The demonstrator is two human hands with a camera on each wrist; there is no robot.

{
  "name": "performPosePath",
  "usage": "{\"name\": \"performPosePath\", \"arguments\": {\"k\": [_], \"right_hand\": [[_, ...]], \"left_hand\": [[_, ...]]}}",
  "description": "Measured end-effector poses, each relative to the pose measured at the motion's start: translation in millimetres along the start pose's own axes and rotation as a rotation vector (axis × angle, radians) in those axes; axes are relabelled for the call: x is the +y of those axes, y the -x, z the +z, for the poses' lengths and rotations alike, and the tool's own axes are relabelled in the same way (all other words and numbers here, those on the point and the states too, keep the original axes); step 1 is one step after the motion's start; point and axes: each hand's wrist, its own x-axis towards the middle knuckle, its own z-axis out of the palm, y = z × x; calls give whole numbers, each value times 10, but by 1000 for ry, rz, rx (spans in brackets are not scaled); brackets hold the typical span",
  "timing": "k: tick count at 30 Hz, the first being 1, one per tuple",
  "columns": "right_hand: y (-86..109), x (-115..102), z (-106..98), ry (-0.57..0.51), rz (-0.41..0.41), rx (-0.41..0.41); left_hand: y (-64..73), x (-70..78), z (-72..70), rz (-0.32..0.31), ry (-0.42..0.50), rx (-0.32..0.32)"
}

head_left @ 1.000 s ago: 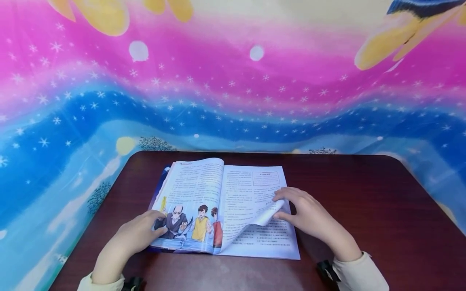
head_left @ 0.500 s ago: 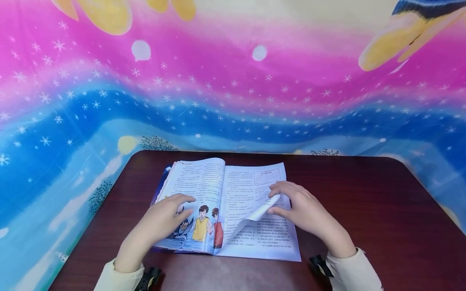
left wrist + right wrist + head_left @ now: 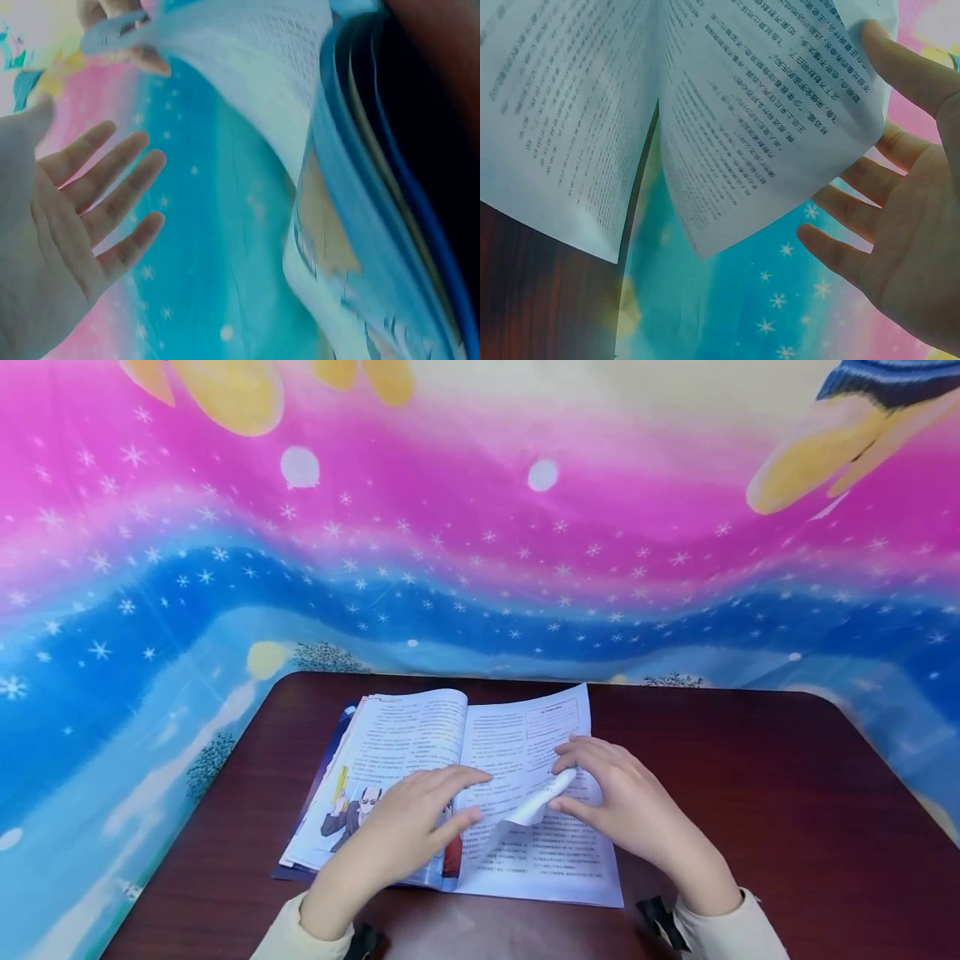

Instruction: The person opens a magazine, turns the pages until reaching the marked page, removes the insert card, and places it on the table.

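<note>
An open magazine (image 3: 405, 727) lies on the table, text on both sides and a cartoon picture low on its left page. My right hand (image 3: 626, 802) pinches the edge of a right-hand page (image 3: 542, 797), which curls up off the sheet below. In the right wrist view the thumb lies on one face of that lifted page (image 3: 772, 112), with fingers behind it. Over the magazine's fold hovers my left hand (image 3: 408, 822), thumb and fingers apart, covering part of the cartoon. The left wrist view shows this hand (image 3: 75, 225) with spread fingers and nothing in the palm.
The dark reddish-brown table (image 3: 750, 793) extends to both sides of the magazine. Behind it hangs a pink and blue cloth (image 3: 480, 543) with snowflakes, meeting the table's back edge. Dark straps show at both cuffs.
My left hand has left the magazine's left edge and moved right to its middle. My right hand keeps its pinch on the page, whose upper corner has risen.
</note>
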Motion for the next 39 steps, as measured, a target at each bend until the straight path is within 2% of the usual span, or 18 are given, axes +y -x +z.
{"name": "performPosePath", "arguments": {"k": [3, 6, 13, 22, 32, 35, 39], "right_hand": [[40, -4, -5, 20, -22, 9], [55, -25, -20, 31, -52, 21], [47, -90, -71, 50, -102, 64], [62, -152, -99, 51, -113, 80], [64, -151, -107, 73, -154, 121], [63, -148, -127, 79, -143, 128], [61, -149, -176, 78, -124, 126]], "left_hand": [[-1, 74, 70, 63, 8, -10], [8, 114, 138, 136, -23, 14], [-4, 167, 258, 308, -113, 153], [1, 207, 297, 438, -172, 307], [-9, 238, 280, 491, -250, 429], [-8, 216, 281, 476, -278, 433], [4, 188, 262, 425, -311, 401]]}}
